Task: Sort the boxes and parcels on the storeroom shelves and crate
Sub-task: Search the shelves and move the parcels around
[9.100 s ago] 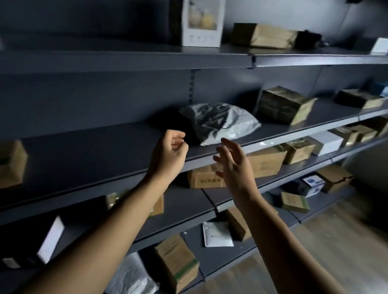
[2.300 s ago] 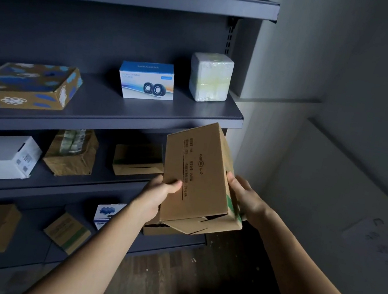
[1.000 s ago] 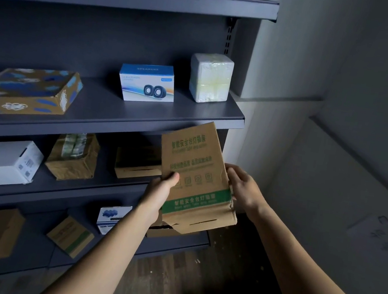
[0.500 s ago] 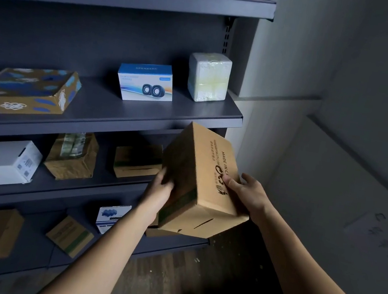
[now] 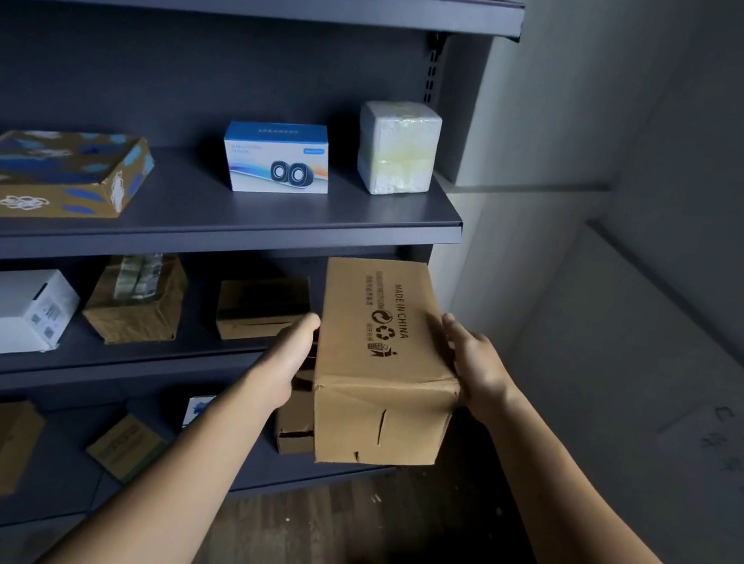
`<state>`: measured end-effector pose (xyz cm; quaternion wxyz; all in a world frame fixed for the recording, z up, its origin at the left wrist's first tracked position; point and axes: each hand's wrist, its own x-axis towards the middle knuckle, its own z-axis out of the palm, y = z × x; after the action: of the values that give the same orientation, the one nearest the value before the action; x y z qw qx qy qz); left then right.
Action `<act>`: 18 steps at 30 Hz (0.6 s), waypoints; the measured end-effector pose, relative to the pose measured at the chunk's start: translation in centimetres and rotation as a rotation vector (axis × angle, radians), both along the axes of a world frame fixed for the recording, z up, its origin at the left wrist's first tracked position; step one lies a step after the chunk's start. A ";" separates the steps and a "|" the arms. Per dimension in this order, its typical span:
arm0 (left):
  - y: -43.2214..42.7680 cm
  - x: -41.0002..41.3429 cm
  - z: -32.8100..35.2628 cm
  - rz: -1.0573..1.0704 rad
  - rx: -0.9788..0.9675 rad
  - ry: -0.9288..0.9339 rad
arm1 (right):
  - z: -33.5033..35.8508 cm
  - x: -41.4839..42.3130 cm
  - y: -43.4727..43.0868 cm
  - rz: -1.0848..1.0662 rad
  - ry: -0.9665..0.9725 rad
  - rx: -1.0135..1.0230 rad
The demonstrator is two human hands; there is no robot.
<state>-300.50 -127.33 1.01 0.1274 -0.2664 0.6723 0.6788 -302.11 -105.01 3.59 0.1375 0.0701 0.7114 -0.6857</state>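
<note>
Left hand (image 5: 287, 361), right hand (image 5: 475, 371) (carton (image 5: 381, 332) between)

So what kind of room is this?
Probably a storeroom: dark grey metal shelves hold a blue-and-white speaker box and a white plastic-wrapped parcel, and the left hand and right hand hold a brown cardboard box.

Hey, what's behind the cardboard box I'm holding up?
Behind the cardboard box, a smaller brown box peeks out at its lower left, on a shelf. The rest of it and the shelf's right end are covered.
</note>
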 end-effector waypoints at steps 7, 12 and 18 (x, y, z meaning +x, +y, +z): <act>0.4 0.9 0.0 -0.070 0.015 -0.023 | 0.4 0.2 -0.2 0.047 0.162 0.054; 0.0 1.0 -1.3 0.028 0.084 -0.020 | 1.0 0.1 -0.1 0.141 -0.015 0.297; 0.7 0.8 -1.0 0.029 0.023 0.077 | 1.1 -0.5 0.6 0.134 -0.073 0.478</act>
<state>-299.67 -126.62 0.04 0.0948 -0.2484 0.6650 0.6979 -302.58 -104.45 4.65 0.1878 0.0783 0.8509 -0.4843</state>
